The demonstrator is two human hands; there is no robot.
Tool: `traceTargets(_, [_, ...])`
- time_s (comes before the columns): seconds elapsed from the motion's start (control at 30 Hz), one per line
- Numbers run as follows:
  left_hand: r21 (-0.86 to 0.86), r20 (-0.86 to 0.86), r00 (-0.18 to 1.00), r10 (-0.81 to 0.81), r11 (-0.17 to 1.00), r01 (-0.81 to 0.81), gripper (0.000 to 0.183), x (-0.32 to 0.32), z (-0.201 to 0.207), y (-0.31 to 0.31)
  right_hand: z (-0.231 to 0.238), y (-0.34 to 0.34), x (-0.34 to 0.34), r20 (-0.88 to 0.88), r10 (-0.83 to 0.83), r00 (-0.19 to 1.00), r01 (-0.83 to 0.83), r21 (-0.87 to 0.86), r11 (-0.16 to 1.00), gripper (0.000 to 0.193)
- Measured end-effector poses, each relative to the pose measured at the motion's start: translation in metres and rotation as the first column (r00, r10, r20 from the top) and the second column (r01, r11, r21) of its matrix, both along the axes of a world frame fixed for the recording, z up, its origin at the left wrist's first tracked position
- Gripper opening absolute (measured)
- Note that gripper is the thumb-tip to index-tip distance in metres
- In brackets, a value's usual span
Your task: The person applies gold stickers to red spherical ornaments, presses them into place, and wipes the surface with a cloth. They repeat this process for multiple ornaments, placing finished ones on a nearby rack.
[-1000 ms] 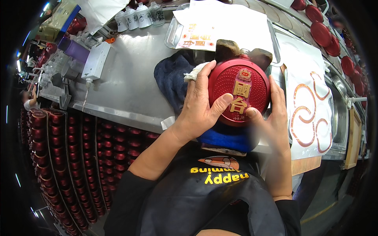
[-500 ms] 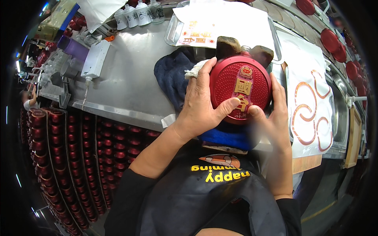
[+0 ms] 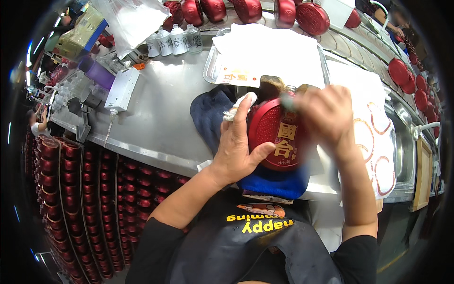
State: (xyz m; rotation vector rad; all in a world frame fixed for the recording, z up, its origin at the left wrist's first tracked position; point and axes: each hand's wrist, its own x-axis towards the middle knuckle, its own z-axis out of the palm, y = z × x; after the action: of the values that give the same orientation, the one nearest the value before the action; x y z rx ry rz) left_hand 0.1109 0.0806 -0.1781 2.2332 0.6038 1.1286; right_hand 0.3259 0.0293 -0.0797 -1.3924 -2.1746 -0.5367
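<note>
A round, flat red bottle (image 3: 266, 135) with a dimpled face and gold characters stands tilted in front of me. My left hand (image 3: 234, 154) grips its left side, thumb across the front, with a crumpled white cloth (image 3: 231, 114) by its fingers. Smeared by motion, my right hand (image 3: 328, 116) is raised over the bottle's upper right, near the neck. Something small and greenish (image 3: 287, 100) shows at its fingertips, too blurred to name. Behind the bottle is a dark brown block (image 3: 271, 86); below it lies a bright blue cloth (image 3: 283, 182).
A dark navy towel (image 3: 204, 113) lies left of the bottle. Behind is a metal tray (image 3: 209, 66) with white decal sheets (image 3: 274, 49). More sheets with red rings (image 3: 373, 137) lie right, beside a sink (image 3: 404, 161). Small bottles (image 3: 177, 40) and a white dispenser (image 3: 122, 90) stand left.
My right hand has left the bottle's lower right side and swung up toward its neck. My left hand still holds the bottle. The view has shifted, showing more red bottles at the back.
</note>
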Motion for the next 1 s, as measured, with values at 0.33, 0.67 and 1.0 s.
traceTargets(0.33, [0.529,-0.421,0.904,-0.073,0.790,0.310,0.060,-0.004,0.010,-0.010,-0.049,-0.114,0.017,-0.735,-0.111,0.669,-0.071,-0.212,0.975,0.018])
traceTargets(0.67, [0.515,-0.404,0.911,-0.083,0.802,0.302,0.052,-0.025,0.008,-0.031,-0.080,-0.103,0.001,-0.897,-0.272,0.349,-0.002,-0.291,0.957,0.014])
traceTargets(1.0, [0.346,-0.245,0.969,0.036,0.937,0.053,0.046,0.007,0.032,0.032,-0.093,-0.106,0.003,-0.894,-0.394,0.214,0.051,-0.392,0.918,0.019])
